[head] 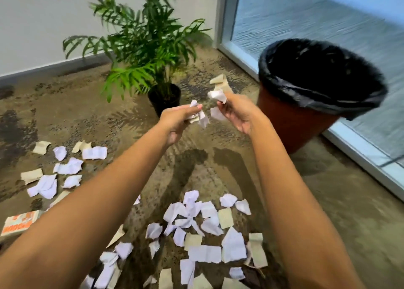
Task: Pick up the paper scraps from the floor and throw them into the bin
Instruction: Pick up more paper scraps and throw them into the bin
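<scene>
Both arms reach forward over the carpet. My left hand (178, 120) grips a bunch of white and tan paper scraps (200, 115). My right hand (237, 113) holds more scraps (217, 97), white and tan, sticking up above its fingers. The hands are close together, left of the bin (290, 122), a red-brown tub lined with a black bag whose open mouth faces up at the right. Several white and tan scraps lie on the floor near me (205, 229) and in a second patch at the left (63, 168).
A potted palm (153, 54) in a black pot stands just beyond my hands. A glass wall with a white frame (358, 148) runs along the right behind the bin. An orange-and-white packet (19, 223) lies at the lower left. A grey wall closes the back.
</scene>
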`<state>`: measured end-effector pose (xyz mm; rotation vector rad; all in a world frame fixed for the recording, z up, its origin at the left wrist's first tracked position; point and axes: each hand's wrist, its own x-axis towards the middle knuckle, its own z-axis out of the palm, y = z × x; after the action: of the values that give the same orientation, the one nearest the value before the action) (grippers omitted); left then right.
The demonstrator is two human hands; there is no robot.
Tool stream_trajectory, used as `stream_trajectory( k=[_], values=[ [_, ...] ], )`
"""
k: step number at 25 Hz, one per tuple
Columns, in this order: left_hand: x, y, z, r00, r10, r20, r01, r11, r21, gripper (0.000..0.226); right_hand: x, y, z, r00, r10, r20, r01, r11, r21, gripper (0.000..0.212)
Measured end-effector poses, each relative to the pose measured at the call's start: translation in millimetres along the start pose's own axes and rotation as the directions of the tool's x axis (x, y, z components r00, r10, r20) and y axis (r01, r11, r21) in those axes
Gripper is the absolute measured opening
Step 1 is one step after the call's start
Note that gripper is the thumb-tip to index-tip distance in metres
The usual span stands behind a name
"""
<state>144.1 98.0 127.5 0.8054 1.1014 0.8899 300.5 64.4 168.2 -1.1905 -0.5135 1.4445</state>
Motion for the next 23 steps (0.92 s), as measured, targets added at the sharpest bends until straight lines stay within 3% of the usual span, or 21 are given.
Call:
stream_trajectory(
  k=[4,6,8,12,18,20,21,23],
  values=[
    [-15.5,55.4,69.8,0.971,0.065,0.228,-0.019,0.98,-0.197,0.003,-38.0,-82.8,-17.1,0.96,-0.275,-0.043,0.279,0.949,0.15,0.008],
    [-23.9,78.2,106.2,0.951,0.127,0.283,-0.05,0.963,-0.265,0.013,-51.9,-118.2,-30.5,0.919,-0.375,-0.123,0.393,0.897,0.204,0.014],
    [-27.4,86.5,152.2,0.944,0.159,0.288,-0.083,0.962,-0.258,0.033,-61.3,-141.8,-50.8,0.877,-0.425,-0.225,0.457,0.881,0.118,0.019],
    [-33.7,81.6,232.4,0.961,0.09,0.262,-0.03,0.974,-0.224,0.037,-62.9,-157.3,-86.8,0.873,-0.358,-0.33,0.336,0.934,-0.123,0.027],
    [-44.1,69.3,252.4,0.984,0.013,0.178,-0.009,1.0,-0.026,0.01,-69.9,-150.1,-104.3,0.927,-0.139,-0.348,0.092,0.985,-0.147,0.006],
    [-43.6,71.1,245.3,0.984,0.01,0.176,-0.016,0.999,0.03,0.016,-71.7,-150.8,-108.5,0.92,-0.115,-0.375,0.085,0.992,-0.095,0.036],
    [-43.2,72.4,241.2,0.979,0.016,0.202,-0.024,0.999,0.034,0.003,-72.8,-151.0,-110.3,0.918,-0.113,-0.381,0.1,0.994,-0.054,0.051],
    [-38.3,71.8,233.2,0.97,0.018,0.244,-0.021,1.0,0.012,0.032,-73.6,-149.8,-110.3,0.925,-0.112,-0.363,0.116,0.993,-0.009,0.059]
  ],
)
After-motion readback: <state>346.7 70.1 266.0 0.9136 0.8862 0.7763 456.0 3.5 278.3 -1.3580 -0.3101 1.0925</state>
